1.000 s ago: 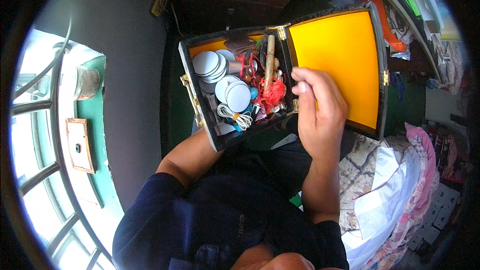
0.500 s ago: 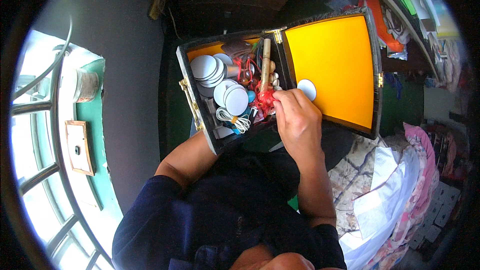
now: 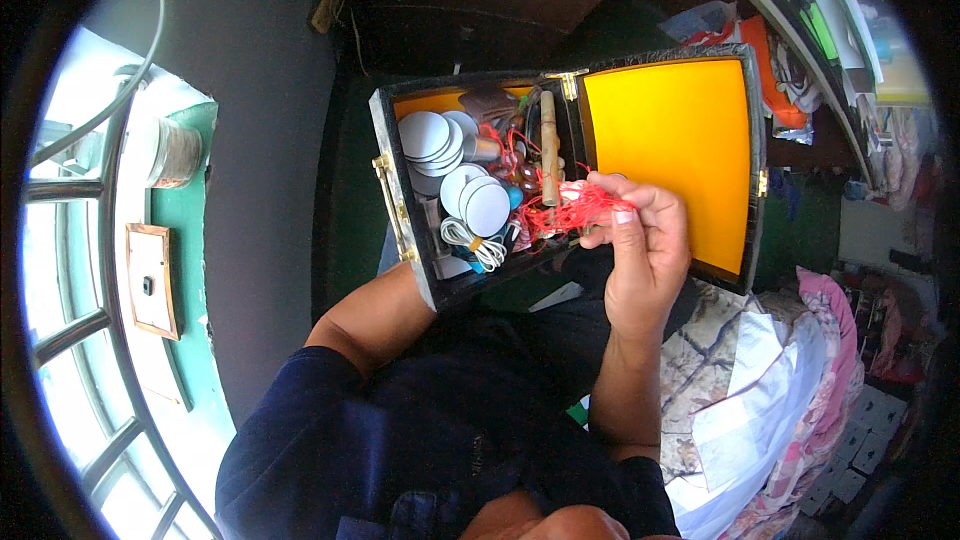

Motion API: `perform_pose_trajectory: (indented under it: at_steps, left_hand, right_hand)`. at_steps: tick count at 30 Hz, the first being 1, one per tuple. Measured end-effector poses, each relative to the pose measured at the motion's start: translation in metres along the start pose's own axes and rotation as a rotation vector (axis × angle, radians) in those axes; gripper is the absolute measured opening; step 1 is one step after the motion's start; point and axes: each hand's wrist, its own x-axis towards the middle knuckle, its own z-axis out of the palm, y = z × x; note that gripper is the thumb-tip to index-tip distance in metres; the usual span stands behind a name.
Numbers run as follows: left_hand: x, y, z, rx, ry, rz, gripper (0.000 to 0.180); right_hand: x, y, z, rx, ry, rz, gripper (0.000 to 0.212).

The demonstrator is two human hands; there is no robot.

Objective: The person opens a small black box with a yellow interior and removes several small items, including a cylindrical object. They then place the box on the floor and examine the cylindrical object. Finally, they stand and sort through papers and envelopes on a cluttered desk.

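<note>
A black hinged box lies open, its lid lined in yellow. My right hand pinches a tangle of thin red string between thumb and fingers, over the box's right side. Part of the tangle still touches the contents. Beside it are a tan cylindrical stick, a blue round piece and brown beads. Overlapping white discs fill the left part, above a bundled white cable. My left forearm runs under the box's left side; that hand is hidden.
A barred window and a small wooden frame are on the left. Bedding with white sheets and pink cloth lies at the right. A dark wooden cabinet stands beyond the box, and a cluttered shelf is at the upper right.
My right hand has moved right and turned, drawing the red string out toward the lid. The hand now covers most of the white disc in the lid. The box appears slightly lower and further right.
</note>
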Motion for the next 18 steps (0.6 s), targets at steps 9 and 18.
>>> perform_pose_trajectory:
  at_steps: [9, 18]
  left_hand:
    - [-0.005, -0.002, -0.046, 0.315, 0.468, 0.191, 0.033]
    - [0.006, -0.003, -0.028, 0.289, 0.277, 0.202, 0.043]
  right_hand:
    - [0.005, 0.002, 0.0, 0.245, 0.088, 0.028, 0.011]
    - [0.01, 0.011, 0.001, 0.233, 0.128, -0.019, 0.01]
